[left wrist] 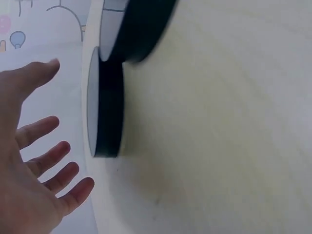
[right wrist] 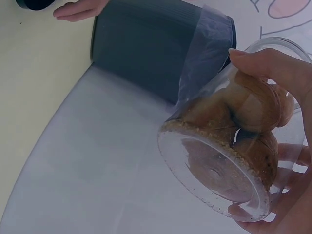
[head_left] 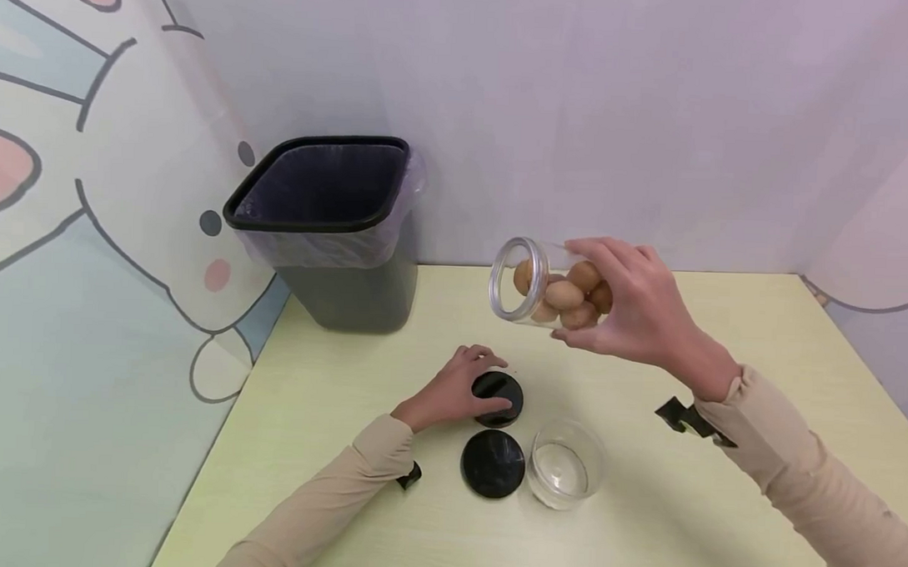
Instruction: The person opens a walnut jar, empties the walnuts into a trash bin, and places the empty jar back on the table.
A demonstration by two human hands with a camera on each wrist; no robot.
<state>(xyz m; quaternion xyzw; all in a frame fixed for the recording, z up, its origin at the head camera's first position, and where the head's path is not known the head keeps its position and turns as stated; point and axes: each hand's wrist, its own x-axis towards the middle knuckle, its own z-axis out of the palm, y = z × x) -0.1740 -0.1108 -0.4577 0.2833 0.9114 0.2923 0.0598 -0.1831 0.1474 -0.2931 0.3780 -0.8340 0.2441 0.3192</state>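
Observation:
My right hand (head_left: 633, 302) grips a clear jar (head_left: 550, 320) around its side, above the table and tipped with its mouth to the left. Inside are several brown, roundish pieces (head_left: 564, 295), with crumbs around the jar's base in the right wrist view. My left hand (head_left: 458, 388) hovers around a black round lid (head_left: 498, 393), fingers spread; in the left wrist view its fingertips are apart from the lid (left wrist: 109, 102). Just nearer lies a second black lid (head_left: 493, 464), beside a clear, lidless jar (head_left: 565, 467) standing upright.
A dark bin (head_left: 348, 292) with a black rim and a clear liner stands at the table's back left. Walls with cartoon pictures (head_left: 166, 140) border the pale wooden table (head_left: 759, 369) at the back and sides.

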